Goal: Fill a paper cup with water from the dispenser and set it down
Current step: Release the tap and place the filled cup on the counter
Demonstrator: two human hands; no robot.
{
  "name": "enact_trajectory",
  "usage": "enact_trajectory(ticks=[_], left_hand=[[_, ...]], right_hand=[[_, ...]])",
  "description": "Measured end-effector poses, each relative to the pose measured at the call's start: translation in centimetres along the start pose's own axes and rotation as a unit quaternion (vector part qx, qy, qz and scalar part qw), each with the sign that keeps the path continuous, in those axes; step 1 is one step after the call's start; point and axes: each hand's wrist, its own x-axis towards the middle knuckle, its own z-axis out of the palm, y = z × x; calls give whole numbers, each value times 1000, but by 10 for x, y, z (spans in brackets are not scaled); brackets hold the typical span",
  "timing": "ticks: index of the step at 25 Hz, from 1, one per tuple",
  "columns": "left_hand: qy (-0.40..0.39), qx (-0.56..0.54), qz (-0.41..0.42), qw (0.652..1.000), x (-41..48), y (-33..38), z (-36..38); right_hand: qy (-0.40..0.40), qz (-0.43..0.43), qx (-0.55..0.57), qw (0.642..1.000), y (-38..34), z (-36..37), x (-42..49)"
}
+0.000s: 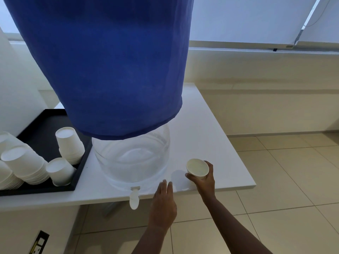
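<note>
A white paper cup [197,167] is upright in my right hand [206,182], just above the front part of the white table [220,154]. Whether it touches the table I cannot tell. The water dispenser is a clear jug [131,158] under a large blue cloth cover [102,61]. Its white tap [134,198] hangs over the table's front edge. My left hand [163,204] is flat, fingers together and extended, empty, at the table edge just right of the tap and left of the cup.
A black tray [45,125] on the table's left holds several stacks of upside-down white paper cups [69,145]. Beige floor tiles [284,180] lie to the right and below. A wall and window run behind the table.
</note>
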Motion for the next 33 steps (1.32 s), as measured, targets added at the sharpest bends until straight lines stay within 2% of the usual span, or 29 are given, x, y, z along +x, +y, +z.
enact_trajectory(ticks=[9,13,15,18,20,22,25,33], left_hand=[[-14,19,-1,1000,6,-7,7],[-28,34,-11,999,3,-8,8],[-35,41,-19,998,2,-6,9],[-47,51,-28,997,0,-1,12],[-54,59,-38,996,0,0,14],[-60,62,-53,995,-2,1,16],[-76,57,-72,993,-5,0,20],[-75,64,-81,992,-10,-1,22]], right_hand=[[-28,33,-16,999,7,-3,7],[-45,18,-126,991,9,-13,-6],[-65,-10,-237,969,12,-22,-15],[-109,-46,-416,902,20,-37,-27],[-127,-56,-491,860,25,-45,-31],[-130,-66,-533,834,31,-51,-32],[-144,-57,-557,816,36,-55,-35],[-173,-47,-569,802,35,-54,-40]])
